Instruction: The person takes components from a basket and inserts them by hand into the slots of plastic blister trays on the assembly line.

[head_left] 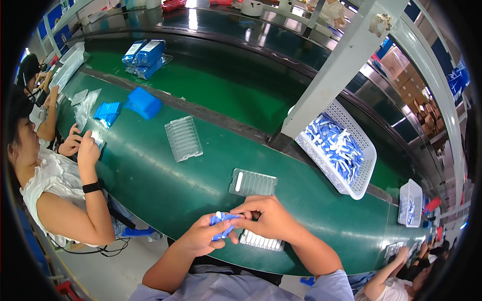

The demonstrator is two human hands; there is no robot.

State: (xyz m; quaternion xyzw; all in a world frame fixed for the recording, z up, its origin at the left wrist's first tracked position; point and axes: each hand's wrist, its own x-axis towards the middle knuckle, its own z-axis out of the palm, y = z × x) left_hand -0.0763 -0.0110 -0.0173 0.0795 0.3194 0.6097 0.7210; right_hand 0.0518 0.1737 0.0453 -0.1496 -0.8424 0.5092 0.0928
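Observation:
My left hand [203, 235] is closed around a small bunch of slim blue-and-white plastic sticks [221, 226]. Against the right side of the bunch, my right hand [268, 215] pinches with thumb and fingers at the end of a stick; its fingertips are partly hidden. Just beyond my hands lies a clear slotted plastic tray [258, 183] with one white piece in its leftmost slot. Under my right wrist a second slotted tray [261, 242] shows white pieces in its slots, partly covered by my hand. Farther left sits another clear tray [183, 139], with its slots bare.
A white basket [369, 170] full of blue-and-white sticks stands right, by a grey post [336, 70]. Blue packets [144, 103] and wrapped blue packs [145, 55] lie far left. A co-worker [60, 185] works at left; another basket [410, 203] and more people are right.

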